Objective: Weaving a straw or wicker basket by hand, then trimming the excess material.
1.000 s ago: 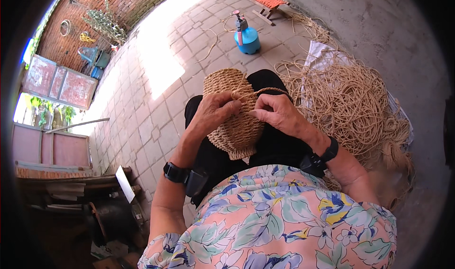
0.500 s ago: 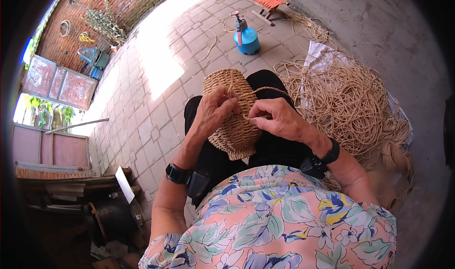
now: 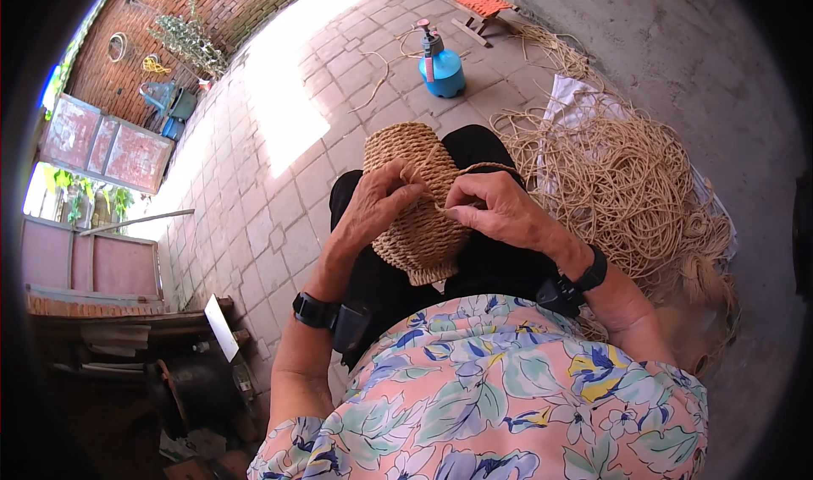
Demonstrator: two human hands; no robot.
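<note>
A woven straw-coloured basket [image 3: 415,247] lies across my lap on dark trousers, its ribbed weave showing above and below my hands. My left hand [image 3: 385,196] rests over its left side, thumb and fingers pinched on a thin strand of straw cord. On the right side, my right hand [image 3: 495,209] pinches the cord [image 3: 491,167] close to the weave. From there the cord runs off to the right toward the heap. Both hands sit a short gap apart. The exact spot where the strands meet the weave is partly hidden by my fingers.
A large tangled heap of straw cord [image 3: 627,175] lies on a white sheet to my right. Ahead on the paving stand a blue pressure sprayer [image 3: 442,74] and a small stool with an orange woven seat [image 3: 481,4]. Dark clutter [image 3: 190,387] fills the lower left.
My left hand has shifted slightly, its fingers drawing closer together. The strand by it has changed its slant. My right hand stays almost in place.
</note>
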